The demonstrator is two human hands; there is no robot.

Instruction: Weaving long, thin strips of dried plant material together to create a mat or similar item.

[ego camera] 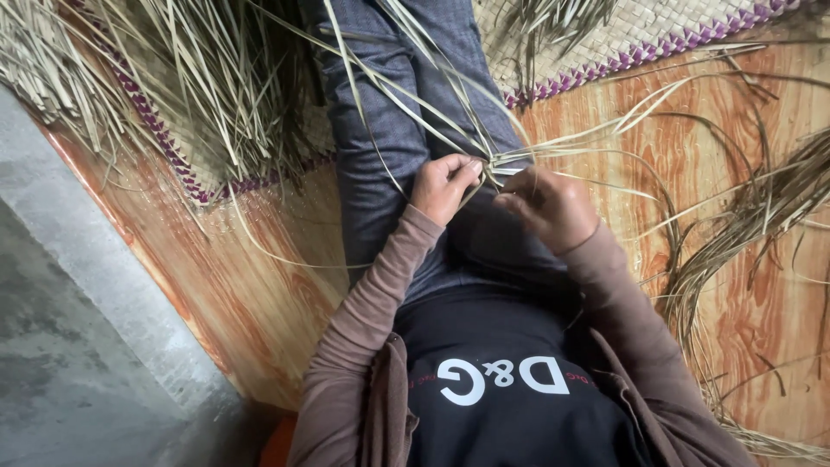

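**Two hands pinch dry leaf strips over the lap**

The left hand has its grip closed on a bunch of thin, flat, pale straw-coloured leaf strips, which fan upward across the grey trouser legs. The right hand curls against the same bunch just beside it; its fingertips are turned away, so it appears clamped on the strips, though this is not certain. A woven mat with a purple zigzag border lies on the glossy wood-grain floor, partly buried under loose strips. A darker, curved bundle of fibres runs off the right edge. Grey concrete fills the lower left.
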